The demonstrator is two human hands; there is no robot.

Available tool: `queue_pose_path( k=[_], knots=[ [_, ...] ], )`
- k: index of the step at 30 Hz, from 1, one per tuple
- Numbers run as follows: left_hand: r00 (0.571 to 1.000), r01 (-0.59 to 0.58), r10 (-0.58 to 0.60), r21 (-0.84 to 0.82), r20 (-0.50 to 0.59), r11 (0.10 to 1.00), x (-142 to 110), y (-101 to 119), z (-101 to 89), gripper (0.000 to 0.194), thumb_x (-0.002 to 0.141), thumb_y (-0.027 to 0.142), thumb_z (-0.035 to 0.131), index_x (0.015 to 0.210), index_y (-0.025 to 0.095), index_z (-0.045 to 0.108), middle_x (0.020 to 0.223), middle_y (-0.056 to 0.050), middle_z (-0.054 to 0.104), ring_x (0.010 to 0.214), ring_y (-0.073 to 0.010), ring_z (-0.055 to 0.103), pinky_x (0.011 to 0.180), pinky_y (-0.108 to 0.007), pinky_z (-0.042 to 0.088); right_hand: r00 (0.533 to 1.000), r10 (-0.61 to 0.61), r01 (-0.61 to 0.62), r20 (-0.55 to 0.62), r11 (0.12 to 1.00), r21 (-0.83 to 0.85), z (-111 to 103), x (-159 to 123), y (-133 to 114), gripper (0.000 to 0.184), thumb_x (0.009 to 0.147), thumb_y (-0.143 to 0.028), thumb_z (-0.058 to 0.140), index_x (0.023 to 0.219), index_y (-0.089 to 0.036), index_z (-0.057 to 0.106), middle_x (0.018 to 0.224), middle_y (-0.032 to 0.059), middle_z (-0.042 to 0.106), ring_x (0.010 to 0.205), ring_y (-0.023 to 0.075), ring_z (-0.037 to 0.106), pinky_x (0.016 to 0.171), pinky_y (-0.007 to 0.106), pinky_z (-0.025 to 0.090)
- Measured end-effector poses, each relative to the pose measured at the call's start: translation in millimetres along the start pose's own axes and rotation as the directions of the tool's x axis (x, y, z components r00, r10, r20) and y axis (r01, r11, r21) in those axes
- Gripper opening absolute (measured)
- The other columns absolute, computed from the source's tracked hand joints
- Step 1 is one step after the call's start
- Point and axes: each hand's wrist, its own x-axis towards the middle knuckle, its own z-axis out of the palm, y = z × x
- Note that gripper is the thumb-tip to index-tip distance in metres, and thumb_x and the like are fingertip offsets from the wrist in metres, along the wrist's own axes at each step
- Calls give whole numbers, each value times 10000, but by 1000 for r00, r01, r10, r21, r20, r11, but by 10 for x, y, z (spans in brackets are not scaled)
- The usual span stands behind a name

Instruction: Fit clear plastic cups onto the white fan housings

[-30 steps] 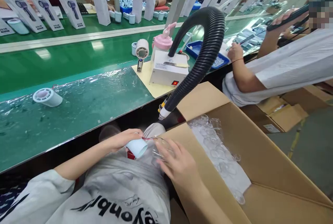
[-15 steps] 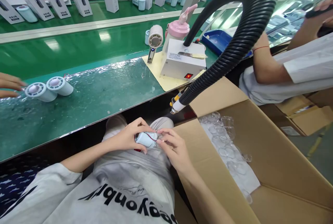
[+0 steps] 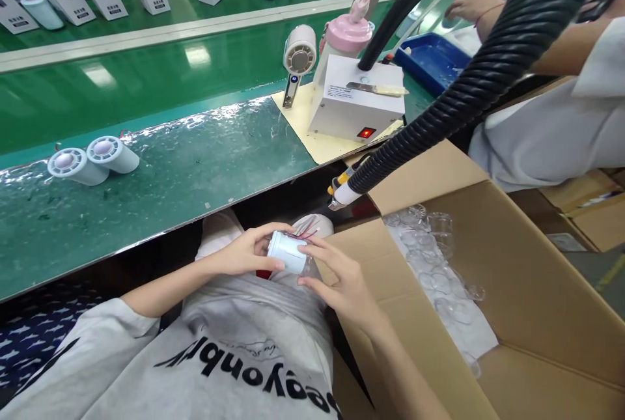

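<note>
At left, two pale housings (image 3: pixel 78 167) are resting on the green bench (image 3: pixel 195 146). Over our lap, our left hand (image 3: pixel 247 252) is clamping a light-blue cylinder (image 3: pixel 287 253); its red wires (image 3: pixel 307 233), no longer crossing its front, are now lying above, leaving, we judge, that side clearer. Our right hand's (image 3: pixel 349 280) thumb and forefinger are spanning its clear-ended side, possibly pinching; we cannot tell.

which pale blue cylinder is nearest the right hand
The pale blue cylinder off the green worktop, the left hand around one end and the right hand at the other. The nearest other two rest side by side on that worktop.
</note>
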Motion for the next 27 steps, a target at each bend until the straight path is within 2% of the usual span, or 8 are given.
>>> queue_pose_path(
  k=[2, 4, 7, 10, 13, 18, 27],
  knots=[
    [999, 27, -26, -17, 27, 1000, -28, 8, -10, 799, 742, 417, 921, 1455, 251, 601, 1347, -131, 664, 1053, -219, 677, 856, -320, 573, 996, -85, 87, 22, 994, -59, -22, -27, -13, 381, 872, -277, 851, 1245, -279, 771, 1394, 105, 723, 1268, 305, 711, 1074, 446, 604],
    [998, 17, -19, 38, 56, 999, -56, 51, -22, 826, 739, 412, 925, 1480, 268, 588, 1393, -138, 650, 1036, -215, 685, 830, -305, 577, 993, -114, 116, 38, 991, -72, -37, -31, -27, 372, 884, -279, 844, 1244, -261, 753, 1380, 112, 731, 1258, 304, 717, 1065, 427, 612],
    [995, -64, 51, 159, 86, 985, -93, 130, -47, 810, 738, 402, 929, 1473, 276, 611, 1436, -143, 637, 1078, -240, 702, 856, -317, 589, 995, -83, 84, 52, 996, -30, -37, -9, -49, 387, 881, -325, 852, 1245, -258, 737, 1319, 108, 761, 1188, 304, 753, 1004, 415, 650],
    [986, -156, 133, 250, 104, 956, -123, 172, -73, 791, 750, 386, 924, 1473, 292, 617, 1467, -141, 632, 1245, -297, 671, 956, -363, 590, 997, -51, 48, 56, 997, 62, -12, 15, -69, 404, 864, -335, 871, 1239, -268, 737, 1254, 88, 787, 1148, 287, 769, 914, 364, 683],
    [966, -254, 219, 333, 140, 908, -139, 182, -94, 775, 780, 359, 905, 1492, 308, 602, 1497, -138, 629, 1355, -316, 619, 1049, -401, 562, 998, 5, -14, 56, 986, 165, 14, 22, -88, 419, 836, -326, 898, 1223, -283, 746, 1242, 70, 791, 1119, 266, 777, 893, 334, 685],
    [920, -390, 337, 405, 199, 827, -135, 191, -100, 777, 814, 319, 883, 1523, 338, 566, 1503, -125, 638, 1390, -302, 605, 1168, -444, 479, 987, 135, -155, 83, 940, 305, 18, 11, -111, 431, 808, -343, 923, 1199, -304, 748, 1227, 46, 786, 1047, 227, 788, 902, 308, 671],
    [901, -433, 363, 441, 237, 786, -144, 208, -74, 782, 835, 317, 867, 1543, 341, 537, 1520, -128, 630, 1425, -301, 582, 1212, -484, 439, 919, 342, -393, 194, 778, 490, 54, -21, -100, 503, 784, -510, 916, 1172, -279, 694, 1121, 63, 744, 907, 196, 727, 750, 276, 624]
  ],
)
